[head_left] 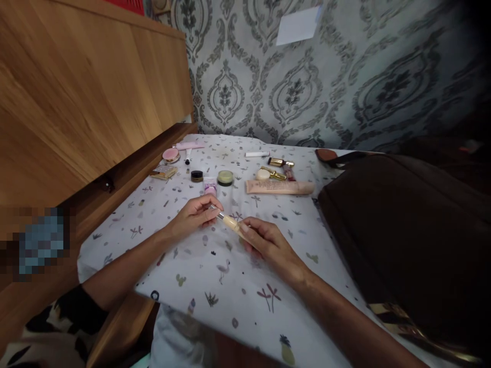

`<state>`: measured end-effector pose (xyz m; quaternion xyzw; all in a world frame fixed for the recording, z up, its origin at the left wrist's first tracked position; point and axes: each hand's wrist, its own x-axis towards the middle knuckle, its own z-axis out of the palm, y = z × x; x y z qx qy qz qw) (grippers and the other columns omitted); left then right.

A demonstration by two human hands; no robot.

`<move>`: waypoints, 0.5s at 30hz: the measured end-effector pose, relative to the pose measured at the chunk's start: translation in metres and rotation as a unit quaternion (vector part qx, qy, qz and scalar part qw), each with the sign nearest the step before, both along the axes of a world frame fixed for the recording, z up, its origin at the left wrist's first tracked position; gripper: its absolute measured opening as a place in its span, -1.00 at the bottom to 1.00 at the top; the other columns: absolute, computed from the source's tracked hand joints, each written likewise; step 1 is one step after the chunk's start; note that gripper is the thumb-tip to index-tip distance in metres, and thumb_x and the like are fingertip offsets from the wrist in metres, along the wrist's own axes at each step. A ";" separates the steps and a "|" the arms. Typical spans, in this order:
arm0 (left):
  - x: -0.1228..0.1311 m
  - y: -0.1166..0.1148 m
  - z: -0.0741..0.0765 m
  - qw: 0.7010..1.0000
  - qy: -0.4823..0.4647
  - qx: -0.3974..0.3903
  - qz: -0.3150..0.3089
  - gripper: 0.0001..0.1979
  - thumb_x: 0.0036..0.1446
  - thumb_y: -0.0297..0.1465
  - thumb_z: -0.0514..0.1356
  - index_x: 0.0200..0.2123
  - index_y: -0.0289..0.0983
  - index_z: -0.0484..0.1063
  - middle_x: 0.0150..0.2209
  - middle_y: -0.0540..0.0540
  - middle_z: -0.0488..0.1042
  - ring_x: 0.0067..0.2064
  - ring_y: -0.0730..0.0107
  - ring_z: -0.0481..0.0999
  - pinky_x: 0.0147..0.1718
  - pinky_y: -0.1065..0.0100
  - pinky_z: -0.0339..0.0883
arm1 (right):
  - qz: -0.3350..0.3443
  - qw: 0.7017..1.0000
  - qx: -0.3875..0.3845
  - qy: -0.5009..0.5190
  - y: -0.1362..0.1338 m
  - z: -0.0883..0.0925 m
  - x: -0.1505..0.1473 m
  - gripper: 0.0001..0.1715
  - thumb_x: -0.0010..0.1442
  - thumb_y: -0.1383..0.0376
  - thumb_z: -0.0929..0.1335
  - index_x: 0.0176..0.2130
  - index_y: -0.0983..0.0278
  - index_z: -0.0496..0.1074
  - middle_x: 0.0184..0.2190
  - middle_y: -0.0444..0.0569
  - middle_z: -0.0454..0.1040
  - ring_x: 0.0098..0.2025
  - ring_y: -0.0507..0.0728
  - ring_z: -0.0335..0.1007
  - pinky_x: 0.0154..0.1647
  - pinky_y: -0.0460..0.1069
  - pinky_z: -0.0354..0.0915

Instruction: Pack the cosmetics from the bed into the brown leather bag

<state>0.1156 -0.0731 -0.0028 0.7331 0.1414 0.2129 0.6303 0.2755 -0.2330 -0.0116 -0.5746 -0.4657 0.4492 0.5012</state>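
Gripping the slim tube (231,223) at both ends, it's the left hand (200,211) pinched on the silver tip and the right hand (266,239) clamped round the pale body, over the middle of the cloth (230,301)! Just beyond the left hand, a purple-and-white tube (210,186) sits between a black jar (197,176) and a green jar (225,177); farther right lies a beige tube (280,187), and a brown bag (399,225) fills the right side.

From far off I see a smooth wooden cabinet (115,76); a matt table cover (245,306); a shiny stick (232,223) with a silvery, metal-looking part (221,215); a shiny gold tube (276,175); a dull bag (399,214).
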 end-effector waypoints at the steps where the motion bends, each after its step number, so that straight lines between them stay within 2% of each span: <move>1: 0.000 0.000 0.000 1.000 0.001 0.002 0.004 -0.60 0.17 -0.04 0.29 -0.24 -0.28 0.44 -0.50 0.06 0.35 -0.50 0.55 0.31 -0.53 0.49 0.14 | 0.006 1.000 -0.008 0.028 0.000 0.001 0.000 -0.42 0.24 -0.20 0.31 -0.40 0.25 0.29 -0.60 -0.23 0.23 -0.61 -0.06 -0.04 -0.59 -0.08 -0.07; 3: -0.001 -0.001 0.001 1.000 0.003 0.009 0.012 -0.60 0.17 -0.03 0.28 -0.24 -0.28 0.44 -0.50 0.05 0.35 -0.50 0.54 0.31 -0.53 0.49 0.15 | 0.015 0.998 -0.016 0.064 0.001 0.001 0.000 -0.41 0.20 -0.22 0.33 -0.40 0.24 0.26 -0.60 -0.25 0.23 -0.63 -0.07 -0.07 -0.59 -0.09 -0.08; 5: 0.000 -0.002 0.001 1.000 0.003 0.020 0.023 -0.60 0.18 -0.03 0.27 -0.25 -0.28 0.45 -0.51 0.05 0.35 -0.50 0.53 0.31 -0.52 0.48 0.17 | 0.010 0.999 -0.010 0.045 0.000 0.001 0.000 -0.41 0.22 -0.22 0.30 -0.40 0.23 0.26 -0.60 -0.24 0.22 -0.62 -0.06 -0.05 -0.59 -0.08 -0.05; 8: 0.001 -0.001 -0.001 0.999 -0.002 0.023 0.048 -0.59 0.20 -0.02 0.25 -0.28 -0.28 0.43 -0.53 0.06 0.34 -0.52 0.54 0.29 -0.54 0.48 0.16 | -0.037 0.990 0.033 -0.135 -0.003 0.000 -0.001 -0.53 0.27 -0.13 0.30 -0.26 0.22 0.39 -0.53 -0.17 0.34 -0.53 0.03 0.16 -0.49 -0.05 0.09; 11: 0.004 -0.001 -0.003 0.998 0.001 0.009 0.061 -0.54 0.18 0.05 0.23 -0.34 -0.27 0.37 -0.59 0.10 0.30 -0.58 0.56 0.23 -0.59 0.49 0.09 | -0.096 0.930 0.071 -0.348 -0.005 -0.002 -0.003 -0.70 0.28 0.09 0.35 -0.06 0.19 0.43 -0.25 -0.03 0.55 -0.29 0.16 0.42 -0.31 0.00 0.21; 13: 0.006 -0.003 -0.004 0.998 0.007 0.011 0.063 -0.50 0.17 0.10 0.21 -0.38 -0.26 0.33 -0.62 0.11 0.27 -0.61 0.58 0.19 -0.61 0.49 0.04 | -0.111 0.896 0.074 -0.424 -0.006 -0.004 -0.005 -0.76 0.33 0.18 0.29 -0.06 0.20 0.44 -0.15 0.04 0.57 -0.18 0.22 0.47 -0.26 0.02 0.22; 15: 0.009 -0.005 -0.004 0.997 0.008 0.028 0.066 -0.47 0.19 0.13 0.16 -0.43 -0.25 0.29 -0.65 0.12 0.23 -0.62 0.59 0.14 -0.61 0.48 0.00 | -0.109 0.877 0.064 -0.464 -0.006 -0.004 -0.007 -0.77 0.37 0.21 0.25 -0.10 0.21 0.44 -0.17 0.07 0.57 -0.19 0.23 0.48 -0.29 0.02 0.19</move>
